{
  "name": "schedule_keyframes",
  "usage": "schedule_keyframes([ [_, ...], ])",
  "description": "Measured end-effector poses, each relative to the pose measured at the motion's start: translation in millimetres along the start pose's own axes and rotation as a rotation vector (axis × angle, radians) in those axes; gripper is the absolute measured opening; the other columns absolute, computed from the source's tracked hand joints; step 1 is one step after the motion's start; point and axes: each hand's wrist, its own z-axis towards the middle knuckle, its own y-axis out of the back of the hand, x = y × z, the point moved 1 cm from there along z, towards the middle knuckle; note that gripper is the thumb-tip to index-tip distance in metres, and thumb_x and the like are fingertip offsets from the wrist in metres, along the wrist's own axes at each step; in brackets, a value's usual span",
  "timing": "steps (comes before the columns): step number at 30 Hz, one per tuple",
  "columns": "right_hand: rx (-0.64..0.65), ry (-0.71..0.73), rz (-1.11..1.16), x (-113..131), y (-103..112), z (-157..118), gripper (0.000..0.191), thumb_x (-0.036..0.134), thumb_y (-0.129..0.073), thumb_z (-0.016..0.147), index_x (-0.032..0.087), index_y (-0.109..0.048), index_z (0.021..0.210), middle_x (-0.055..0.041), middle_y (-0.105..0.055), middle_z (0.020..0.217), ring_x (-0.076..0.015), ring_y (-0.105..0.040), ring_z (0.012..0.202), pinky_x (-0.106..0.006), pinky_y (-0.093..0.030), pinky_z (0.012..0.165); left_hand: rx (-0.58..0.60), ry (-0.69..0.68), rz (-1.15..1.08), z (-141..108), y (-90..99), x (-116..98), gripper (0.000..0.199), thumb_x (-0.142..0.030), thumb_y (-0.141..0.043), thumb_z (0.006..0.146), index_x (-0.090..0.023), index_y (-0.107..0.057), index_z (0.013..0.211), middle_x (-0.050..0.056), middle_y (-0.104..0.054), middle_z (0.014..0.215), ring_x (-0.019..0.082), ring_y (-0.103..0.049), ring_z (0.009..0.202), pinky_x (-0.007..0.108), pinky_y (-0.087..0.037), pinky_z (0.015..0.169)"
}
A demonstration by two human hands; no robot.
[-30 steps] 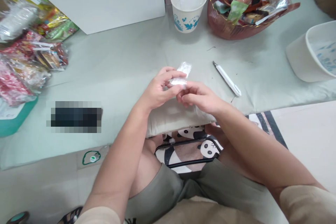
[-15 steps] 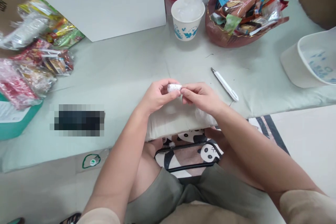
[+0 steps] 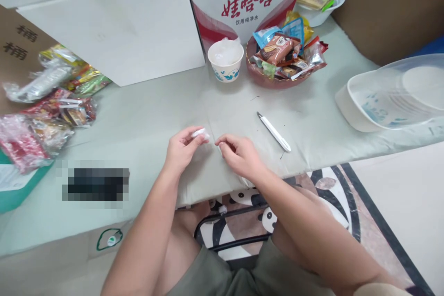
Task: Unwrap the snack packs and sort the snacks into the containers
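My left hand (image 3: 181, 150) is closed on a small white, shiny wrapped piece (image 3: 200, 134), pinched between thumb and fingers above the table. Just to its right, my right hand (image 3: 240, 153) has thumb and forefinger pressed together, apart from the piece; whatever they hold, if anything, is too small to make out. A white utility knife (image 3: 274, 132) lies on the cloth beyond my right hand, its dark tip pointing away to the left. Farther back stands a paper cup (image 3: 225, 73) with a blue leaf pattern, filled with crumpled clear plastic.
A pinkish bowl (image 3: 274, 82) heaped with wrapped snacks stands beside the cup. A pale plastic tub (image 3: 357, 110) is at right. Snack packets (image 3: 52, 125) and a pixelated dark object (image 3: 97, 185) lie at left. Cardboard boxes (image 3: 114, 32) line the back.
My right hand has come away from the white piece, leaving it in my left hand alone. The view has tilted up and shifted right, bringing more of the boxes and a white bowl into sight.
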Motion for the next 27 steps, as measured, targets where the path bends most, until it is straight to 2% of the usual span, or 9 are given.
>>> schedule_keyframes([
  [3,-0.040,0.024,0.095,3,-5,11,0.026,0.033,-0.049,0.089,0.019,-0.071,0.093,0.0052,-0.052,0.060,-0.0107,-0.046,0.056,-0.027,-0.034,0.060,-0.083,0.005,0.002,6,1.5,-9,0.055,-0.045,-0.089,0.067,-0.017,-0.071,0.110,0.005,-0.081,0.085,0.019,-0.077,0.080,0.030,-0.060,0.081],
  [5,-0.074,0.014,0.167,4,-6,18,0.026,0.034,-0.049,0.090,0.020,-0.071,0.092,0.0052,-0.052,0.061,-0.0104,-0.045,0.056,-0.026,-0.034,0.059,-0.140,-0.052,0.055,22,-2.6,-26,0.040,-0.042,-0.085,0.070,-0.018,-0.072,0.100,0.005,-0.080,0.086,0.018,-0.076,0.081,0.030,-0.060,0.081],
  [7,-0.089,-0.009,0.216,5,-6,24,0.024,0.034,-0.050,0.090,0.020,-0.070,0.091,0.0055,-0.051,0.061,-0.0102,-0.044,0.056,-0.026,-0.034,0.058,-0.190,-0.201,0.188,52,-11.9,-51,0.026,-0.040,-0.079,0.076,-0.020,-0.074,0.092,0.004,-0.079,0.088,0.018,-0.074,0.083,0.029,-0.058,0.080],
  [10,-0.095,-0.055,0.270,6,-4,30,0.022,0.034,-0.051,0.089,0.021,-0.070,0.089,0.0058,-0.050,0.060,-0.0100,-0.043,0.055,-0.026,-0.033,0.057,-0.138,-0.474,0.470,111,-35.5,-98,0.018,-0.035,-0.072,0.084,-0.022,-0.077,0.095,0.006,-0.077,0.102,0.020,-0.071,0.096,0.030,-0.057,0.085],
  [13,-0.113,-0.095,0.331,9,0,36,0.022,0.034,-0.051,0.089,0.021,-0.068,0.086,0.0057,-0.049,0.059,-0.0100,-0.043,0.054,-0.025,-0.033,0.056,-0.067,-0.589,0.732,168,-62.5,-138,0.016,-0.029,-0.064,0.092,-0.022,-0.077,0.098,0.008,-0.073,0.105,0.022,-0.067,0.100,0.035,-0.053,0.094],
  [16,-0.132,-0.126,0.367,13,3,42,0.022,0.035,-0.052,0.088,0.021,-0.067,0.084,0.0056,-0.049,0.058,-0.0097,-0.044,0.053,-0.024,-0.033,0.054,0.159,-0.521,1.071,205,-84.8,-160,0.017,-0.022,-0.060,0.092,-0.020,-0.076,0.087,0.008,-0.070,0.091,0.026,-0.067,0.098,0.040,-0.050,0.095],
  [18,-0.134,-0.137,0.382,15,4,47,0.022,0.036,-0.052,0.088,0.021,-0.067,0.085,0.0055,-0.050,0.058,-0.0097,-0.045,0.053,-0.024,-0.034,0.053,0.288,-0.416,1.236,217,-94.3,-165,0.013,-0.017,-0.067,0.084,-0.021,-0.076,0.092,0.006,-0.070,0.087,0.028,-0.068,0.096,0.040,-0.049,0.091],
  [21,-0.119,-0.154,0.408,18,8,53,0.021,0.037,-0.053,0.087,0.021,-0.067,0.085,0.0051,-0.053,0.058,-0.0100,-0.047,0.053,-0.024,-0.036,0.053,0.292,-0.347,1.352,226,-104.1,-163,0.029,-0.015,-0.076,0.071,-0.022,-0.076,0.099,0.005,-0.072,0.091,0.031,-0.069,0.100,0.038,-0.049,0.089],
  [27,-0.230,-0.157,0.472,20,26,61,0.020,0.038,-0.055,0.084,0.021,-0.066,0.083,0.0048,-0.054,0.060,-0.0094,-0.046,0.053,-0.024,-0.037,0.053,0.378,-0.321,1.513,226,-117.0,-166,0.012,-0.016,-0.075,0.071,-0.018,-0.074,0.083,0.006,-0.070,0.089,0.031,-0.069,0.101,0.037,-0.050,0.090],
])
